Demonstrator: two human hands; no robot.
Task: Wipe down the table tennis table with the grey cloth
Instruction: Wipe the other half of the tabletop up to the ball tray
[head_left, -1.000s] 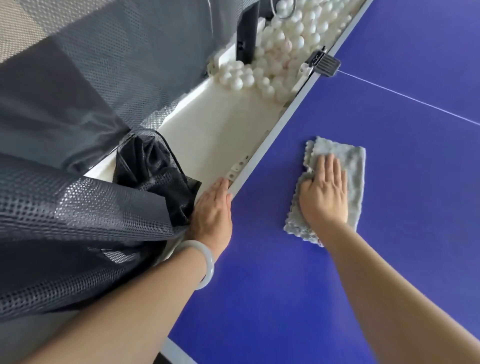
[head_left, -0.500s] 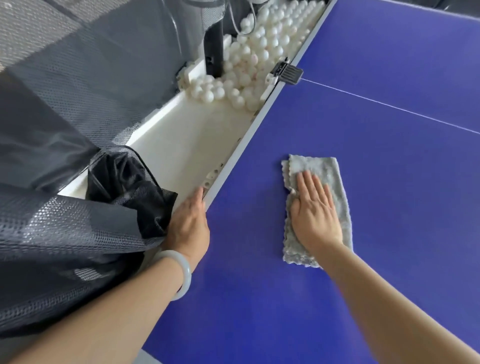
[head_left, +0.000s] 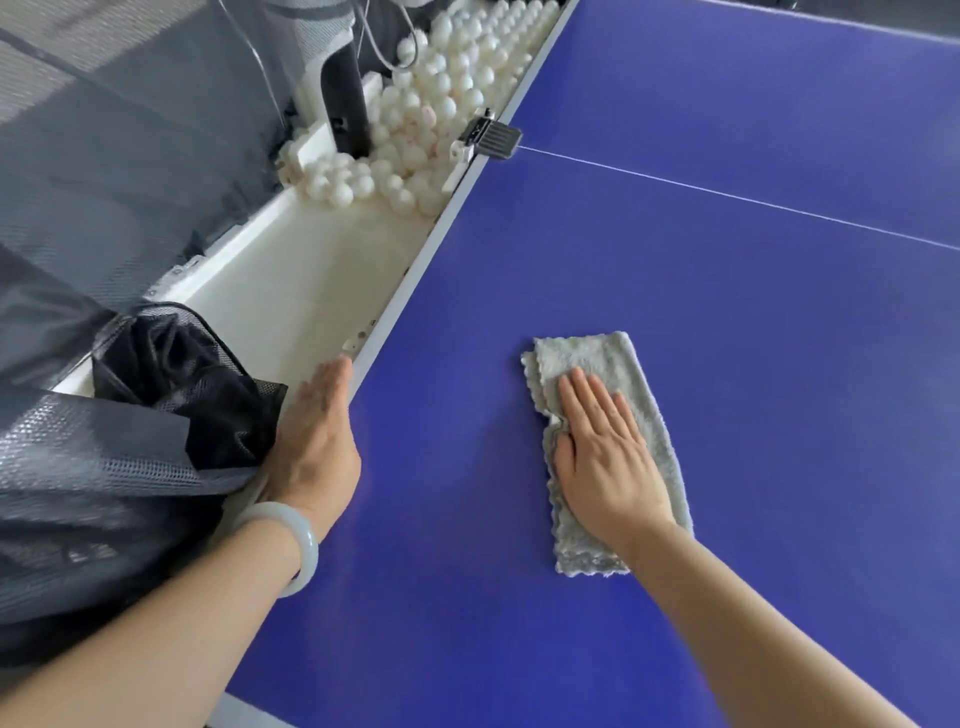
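Blue table (head_left: 727, 322) bears grey cloth (head_left: 597, 358) half-hidden under flat right hand (head_left: 608, 457); left hand (head_left: 317, 436) flat.

- No word, number or brand is readable anywhere in this view.
- The black clamp (head_left: 491, 136) on the edge of the table tennis table (head_left: 675, 312) carries a small pale mark, but it is too blurred to read.
- A few of the white balls (head_left: 427, 113) in the white tray (head_left: 291, 291) show a reddish print — too small to read.
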